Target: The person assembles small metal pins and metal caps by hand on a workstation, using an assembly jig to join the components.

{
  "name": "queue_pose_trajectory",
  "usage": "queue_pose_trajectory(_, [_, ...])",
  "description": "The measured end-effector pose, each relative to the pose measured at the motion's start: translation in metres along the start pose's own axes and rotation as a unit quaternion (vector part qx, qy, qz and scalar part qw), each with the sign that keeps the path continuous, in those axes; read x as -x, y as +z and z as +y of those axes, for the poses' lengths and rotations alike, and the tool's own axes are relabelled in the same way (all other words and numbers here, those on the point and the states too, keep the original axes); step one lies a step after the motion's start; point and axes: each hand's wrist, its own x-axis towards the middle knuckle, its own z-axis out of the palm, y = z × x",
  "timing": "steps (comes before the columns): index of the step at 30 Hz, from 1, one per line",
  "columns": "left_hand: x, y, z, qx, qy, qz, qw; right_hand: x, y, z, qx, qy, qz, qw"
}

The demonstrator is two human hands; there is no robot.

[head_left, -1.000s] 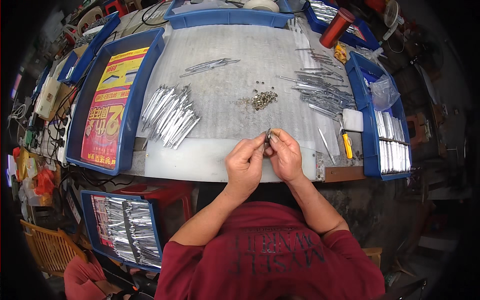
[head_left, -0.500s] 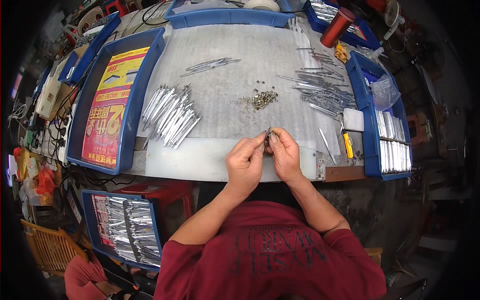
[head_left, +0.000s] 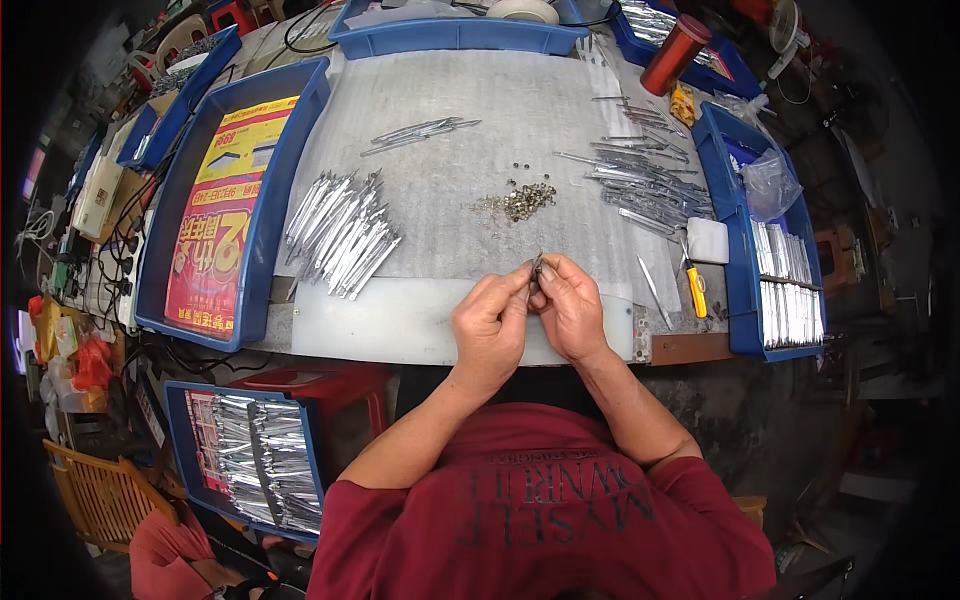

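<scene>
My left hand and my right hand meet at the table's front, above a white board. Both are closed, fingertips pinched together around a small dark metal piece; most of it is hidden by the fingers, so its kind does not show. Beyond them lies a small heap of brass-coloured round parts, with a few loose ones beside it. To the left rests a pile of slim silver metal strips. More strips are spread on the right, and a few lie farther back.
Blue trays stand at the left, the back and the right, where one holds stacked strips. A yellow-handled tool lies near a white block. A red cylinder stands back right. Another strip-filled tray sits low left.
The hands stay at the same spot, still pinching the small piece. Only the right hand's fingers have shifted slightly.
</scene>
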Motion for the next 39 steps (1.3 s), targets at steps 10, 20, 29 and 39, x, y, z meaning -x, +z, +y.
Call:
queue_pose_trajectory(10, [-0.0023, 0.0008, -0.0012, -0.002, 0.016, 0.0, 1.0, 0.0029, -0.0002, 0.0039, 0.187, -0.035, 0.022, 0.981])
queue_pose_trajectory(20, [-0.0006, -0.0001, -0.0039, -0.008, 0.011, 0.003, 1.0, 0.0051, -0.0038, 0.0, 0.25, -0.084, 0.009, 0.965])
queue_pose_trajectory(29, [0.001, 0.0006, -0.0027, -0.024, 0.016, 0.002, 1.0, 0.0064, -0.001, -0.0019, 0.199, -0.048, 0.02, 0.979])
queue_pose_trajectory(39, [0.0001, 0.0026, 0.0004, 0.004, 0.018, 0.01, 1.0, 0.0028, -0.0069, 0.0032, 0.103, -0.015, 0.013, 0.994])
